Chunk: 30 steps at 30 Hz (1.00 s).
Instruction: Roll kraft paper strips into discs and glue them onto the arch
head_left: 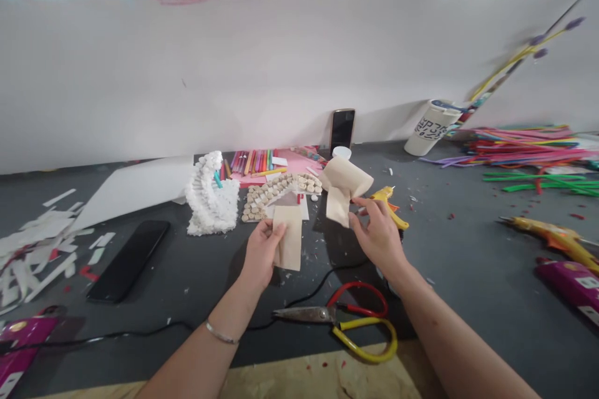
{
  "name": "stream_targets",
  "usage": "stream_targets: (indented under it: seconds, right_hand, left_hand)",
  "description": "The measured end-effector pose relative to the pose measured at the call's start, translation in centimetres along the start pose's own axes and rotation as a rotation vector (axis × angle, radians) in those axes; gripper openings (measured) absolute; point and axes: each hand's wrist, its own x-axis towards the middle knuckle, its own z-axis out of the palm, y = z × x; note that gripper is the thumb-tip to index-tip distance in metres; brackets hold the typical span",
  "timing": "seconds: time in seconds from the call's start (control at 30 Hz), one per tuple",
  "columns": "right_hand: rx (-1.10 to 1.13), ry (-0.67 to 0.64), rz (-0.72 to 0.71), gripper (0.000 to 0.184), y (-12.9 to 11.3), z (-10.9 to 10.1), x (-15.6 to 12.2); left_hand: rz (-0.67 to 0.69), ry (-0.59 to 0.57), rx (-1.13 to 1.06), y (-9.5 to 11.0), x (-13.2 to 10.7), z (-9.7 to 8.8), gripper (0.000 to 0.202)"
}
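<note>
While the left hand (260, 254) pinches a small tan sheet (289, 237) between thumb and fingers near the middle of the frame, the right hand (378, 234) is partly open, and its fingertips touch the hanging end of a tan roll (345, 182) just above it. I cannot tell if the right hand really grips that end or only rests on it. Both tan pieces sit over the dark desk (468, 274). A yellow glue gun (390, 202) lies just to the right of the right hand, and its black cord (322, 283) runs under both wrists. If a wrist drags the cord, the glue gun could tip or slide, and its tip might be hot. Scissors (337, 321) with red and yellow handles lie close below the hands, so a bump could push them off the lower edge. A white fluffy shape (210, 196) and a curve of little round wood bits (276, 194) sit just left of the roll, and a quick pull on the roll could knock them. A black phone (128, 260) lies at the lower left, well apart.
</note>
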Motion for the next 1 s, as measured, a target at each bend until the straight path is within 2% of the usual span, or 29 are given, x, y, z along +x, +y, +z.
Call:
stream_targets:
  seconds: [0.07,0.17,0.23,0.3,0.33,0.4,0.47,0.6,0.7,0.83,1.0]
  right_hand:
    - [-0.083,0.066,-0.108,0.024,-1.1,-0.5,-0.3]
    - [-0.062,0.108,-0.343,0.019,-2.9,-1.0,-1.0]
    - [-0.012,0.021,-0.504,0.032,-4.0,-1.0,-1.6]
    - [0.001,-0.135,-0.608,0.044,-4.8,-0.6,-2.3]
    - [-0.008,-0.211,-0.632,0.043,-5.0,-0.2,-2.6]
    - [-0.041,-0.31,-0.645,0.028,-5.2,0.5,-2.9]
    - [-0.076,-0.341,-0.643,0.013,-5.0,1.1,-3.0]
    - [-0.136,-0.33,-0.654,0.016,-4.2,1.3,-2.5]
    - [-0.175,-0.375,-0.678,0.017,-3.8,1.2,-2.4]
    - [-0.173,-0.495,-0.702,0.014,-3.5,1.3,-2.7]
    - [-0.123,-0.564,-0.652,0.014,-3.2,1.2,-2.6]
  left_hand:
    - [0.183,-0.009,0.315,0.8,-0.4,-0.4,0.029]
    - [0.601,-0.005,0.919,2.2,-1.5,-0.7,0.013]
    - [0.858,-0.07,1.242,2.9,-2.3,-0.5,0.016]
    - [0.998,-0.173,1.469,3.0,-3.0,-0.1,0.019]
    - [1.027,-0.218,1.542,2.9,-3.2,0.1,0.02]
    - [1.036,-0.288,1.624,2.3,-3.5,0.2,0.022]
    - [1.02,-0.342,1.666,1.6,-3.6,-0.2,0.023]
    - [0.979,-0.361,1.752,1.0,-3.5,-1.9,0.019]
    - [0.925,-0.362,1.765,0.9,-3.5,-3.4,0.018]
    - [0.782,-0.364,1.614,0.4,-3.5,-4.7,0.017]
    - [0.604,-0.328,1.383,-0.2,-3.3,-5.6,0.014]
